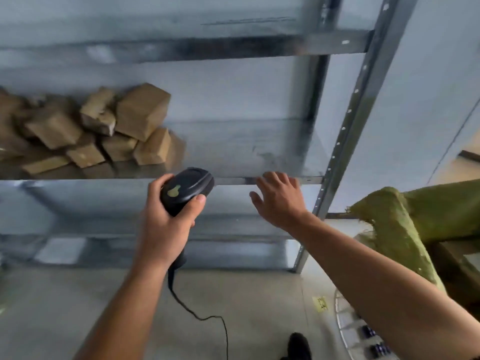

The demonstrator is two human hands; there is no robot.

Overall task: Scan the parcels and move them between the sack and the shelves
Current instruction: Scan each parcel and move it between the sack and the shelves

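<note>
My left hand [166, 222] grips a black corded barcode scanner [188, 189], its head pointing up towards the shelf. My right hand [279, 200] is spread with straight fingers and holds nothing; its fingertips are at the front edge of the middle shelf [259, 152]. A heap of several brown cardboard parcels [104, 131] lies on the left part of that shelf, apart from both hands. The green woven sack [405, 222] hangs open at the right, beside my right forearm.
The metal rack has an upright post [345, 126] at the right and lower shelves [130, 245] beneath. The scanner's cable [207, 319] trails over the concrete floor. A white wire frame [348, 326] and a dark shoe [298, 345] are at the bottom right.
</note>
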